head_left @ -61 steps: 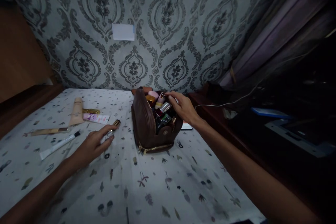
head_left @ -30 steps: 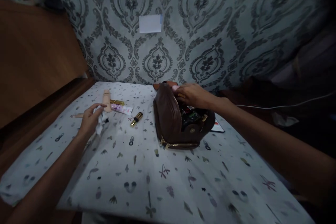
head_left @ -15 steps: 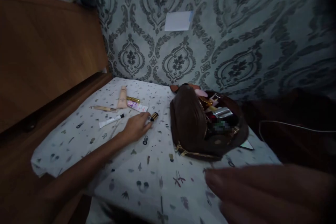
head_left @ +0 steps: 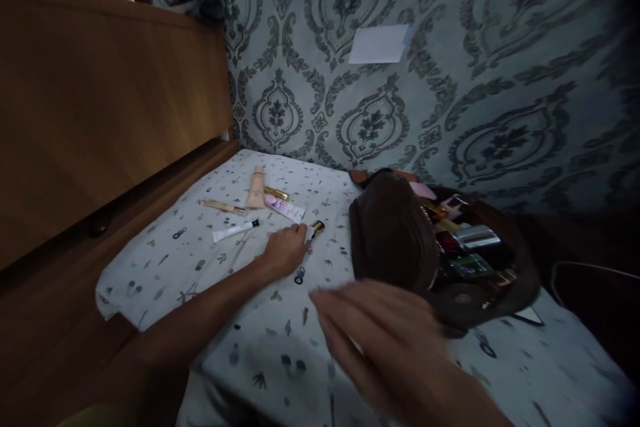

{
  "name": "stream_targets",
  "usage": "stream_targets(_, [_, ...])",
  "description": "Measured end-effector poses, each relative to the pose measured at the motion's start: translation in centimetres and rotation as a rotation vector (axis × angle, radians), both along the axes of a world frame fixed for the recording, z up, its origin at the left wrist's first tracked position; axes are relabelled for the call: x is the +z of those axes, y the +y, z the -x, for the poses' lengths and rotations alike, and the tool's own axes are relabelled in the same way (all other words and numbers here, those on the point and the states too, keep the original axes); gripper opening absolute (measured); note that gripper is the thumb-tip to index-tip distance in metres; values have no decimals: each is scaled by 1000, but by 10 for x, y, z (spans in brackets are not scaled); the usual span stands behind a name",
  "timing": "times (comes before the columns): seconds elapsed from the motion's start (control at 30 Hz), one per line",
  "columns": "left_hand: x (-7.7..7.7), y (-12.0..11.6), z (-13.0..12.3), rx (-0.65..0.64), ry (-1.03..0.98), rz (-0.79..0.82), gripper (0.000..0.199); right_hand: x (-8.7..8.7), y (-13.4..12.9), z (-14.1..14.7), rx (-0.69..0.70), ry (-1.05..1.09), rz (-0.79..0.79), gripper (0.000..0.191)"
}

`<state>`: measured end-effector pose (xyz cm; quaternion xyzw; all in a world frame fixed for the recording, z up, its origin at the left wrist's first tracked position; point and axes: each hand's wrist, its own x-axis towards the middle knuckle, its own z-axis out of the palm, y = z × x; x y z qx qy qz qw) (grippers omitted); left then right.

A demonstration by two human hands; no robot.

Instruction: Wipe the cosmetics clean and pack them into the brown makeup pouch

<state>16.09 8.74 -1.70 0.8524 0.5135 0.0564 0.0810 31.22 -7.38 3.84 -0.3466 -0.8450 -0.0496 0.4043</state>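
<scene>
My left hand rests on the patterned white cloth, its fingers closed on a small gold-and-black capped item. My right hand, blurred, hovers in front of the brown bag, its fingers bunched; whether they hold anything is hidden. Beyond my left hand lie a beige tube, a gold tube and a pink-and-white tube. A white tube with a black cap and a slim beige stick lie to its left.
The open bag holds a silver cylinder, a pink item and other small things. A wooden panel stands at the left. Behind is a patterned wall with a white card. A thin cable runs at the right.
The view has shifted, so the bag and small items appear farther right. My right hand has come in from the lower right toward the middle. My left hand stays at the capped item.
</scene>
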Motion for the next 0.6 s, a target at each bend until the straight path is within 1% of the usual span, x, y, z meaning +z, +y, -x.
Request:
stream_targets(0.03, [1,0,0,-3,-3,4,27,-4,25,8,-7,-26,26,30])
stream_targets(0.07, [1,0,0,-9,-6,8,27,-11,49,14,-68,-24,96,33])
stream_targets(0.13, [2,-1,2,-22,-16,10,29,-34,92,20,-201,32,183,38])
stream_targets(0.17, [2,-1,3,-25,-21,7,30,-47,109,20,-255,55,224,39])
stream_targets(0.23, [2,0,4,-27,-31,0,32,-74,132,19,-326,108,320,41])
stream_targets(0.3, [2,2,6,-32,-44,-5,31,-95,142,18,-380,149,349,39])
stream_targets(0.37, [0,5,8,-35,-64,-6,31,-108,144,18,-389,182,331,37])
stream_targets(0.47, [-2,10,10,-35,-103,-5,31,-117,143,19,-360,224,288,36])
stream_targets(0.6, [-5,14,13,-12,-140,-4,27,-121,143,19,-329,243,279,35])
